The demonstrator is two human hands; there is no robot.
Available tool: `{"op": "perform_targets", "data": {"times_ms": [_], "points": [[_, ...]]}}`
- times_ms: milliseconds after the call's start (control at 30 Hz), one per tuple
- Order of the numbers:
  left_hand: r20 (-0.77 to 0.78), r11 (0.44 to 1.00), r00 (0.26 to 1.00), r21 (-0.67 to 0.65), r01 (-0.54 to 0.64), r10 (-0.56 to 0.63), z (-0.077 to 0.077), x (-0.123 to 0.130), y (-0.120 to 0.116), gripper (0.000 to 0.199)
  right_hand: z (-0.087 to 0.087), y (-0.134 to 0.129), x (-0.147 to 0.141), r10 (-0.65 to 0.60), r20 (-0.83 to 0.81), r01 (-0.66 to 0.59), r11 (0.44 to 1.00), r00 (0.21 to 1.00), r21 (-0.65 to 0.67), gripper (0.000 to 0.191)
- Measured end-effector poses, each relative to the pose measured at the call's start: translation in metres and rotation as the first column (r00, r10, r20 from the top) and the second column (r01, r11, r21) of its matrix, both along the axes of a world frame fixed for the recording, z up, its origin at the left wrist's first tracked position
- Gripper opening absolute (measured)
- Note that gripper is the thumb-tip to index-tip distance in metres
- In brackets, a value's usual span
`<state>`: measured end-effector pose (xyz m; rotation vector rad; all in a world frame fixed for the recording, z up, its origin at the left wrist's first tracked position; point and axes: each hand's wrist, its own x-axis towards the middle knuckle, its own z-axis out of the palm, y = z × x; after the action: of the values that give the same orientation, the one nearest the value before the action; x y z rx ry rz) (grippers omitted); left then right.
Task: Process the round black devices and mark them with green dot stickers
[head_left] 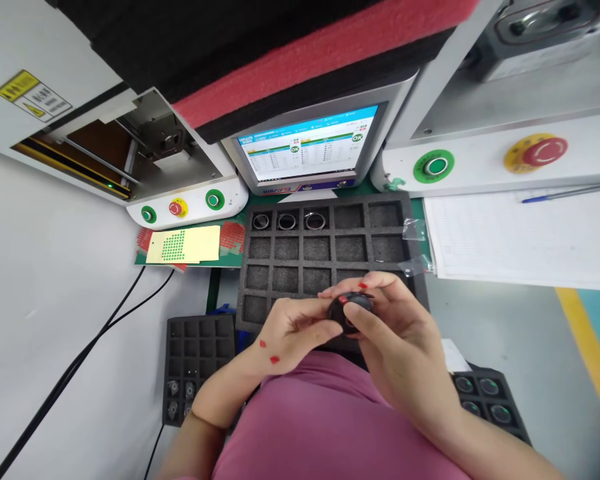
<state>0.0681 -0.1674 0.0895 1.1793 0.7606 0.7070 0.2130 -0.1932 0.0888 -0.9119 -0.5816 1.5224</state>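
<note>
Both hands meet in front of my body around a small round black part (351, 313), whose exact kind I cannot make out. My left hand (294, 332) pinches its left edge between thumb and fingers. From the right, my right hand (403, 343) grips it, thumb pressed on its face near a small red sticker (343, 300). More red stickers cling to the back of my left hand and to a right finger. Just beyond lies a dark foam tray (325, 268) with square pockets; three ring-rimmed round parts (287, 221) sit in its far row.
Behind the tray stands a monitor (305, 150) between two machines with green buttons (436, 166) and red stop buttons (543, 152). A yellow sticker sheet (183, 245) lies left; papers (525, 233) and a pen (555, 193) lie right. Lower foam trays (200, 347) hold more parts.
</note>
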Motion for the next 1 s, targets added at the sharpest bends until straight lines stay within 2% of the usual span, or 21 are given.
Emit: {"op": "perform_targets", "data": {"times_ms": [67, 167, 300, 433, 567, 833, 1000], "points": [[-0.128, 0.998, 0.99, -0.015, -0.063, 0.061, 0.004, 0.005, -0.001, 0.036, 0.0, 0.003, -0.004, -0.057, 0.02, 0.058, 0.998, 0.998, -0.027, 0.019], [-0.259, 0.99, 0.956, 0.038, -0.134, 0.139, 0.012, 0.011, -0.005, 0.033, 0.002, 0.003, -0.008, -0.131, 0.078, 0.13, 0.991, 0.988, 0.019, 0.018], [-0.318, 0.968, 0.93, 0.224, -0.114, 0.183, 0.02, 0.016, -0.008, 0.028, 0.009, -0.001, -0.011, -0.189, 0.094, 0.183, 0.98, 0.977, 0.074, 0.021], [-0.335, 0.871, 0.91, 0.489, -0.053, 0.243, 0.019, 0.016, -0.011, 0.028, 0.014, -0.001, -0.013, -0.241, -0.02, 0.242, 0.962, 0.97, 0.128, 0.028], [-0.353, 0.77, 0.884, 0.638, -0.013, 0.307, 0.014, 0.016, -0.015, 0.029, 0.013, 0.0, -0.015, -0.235, -0.057, 0.24, 0.963, 0.97, 0.12, 0.029], [-0.343, 0.634, 0.851, 0.774, 0.015, 0.398, 0.01, 0.019, -0.022, 0.029, 0.013, 0.003, -0.02, -0.26, -0.116, 0.271, 0.959, 0.958, 0.084, 0.028], [-0.398, 0.648, 0.815, 0.761, 0.036, 0.421, 0.015, 0.018, -0.022, 0.031, 0.008, 0.001, -0.014, -0.116, -0.165, 0.139, 0.981, 0.98, 0.138, 0.028]]}}
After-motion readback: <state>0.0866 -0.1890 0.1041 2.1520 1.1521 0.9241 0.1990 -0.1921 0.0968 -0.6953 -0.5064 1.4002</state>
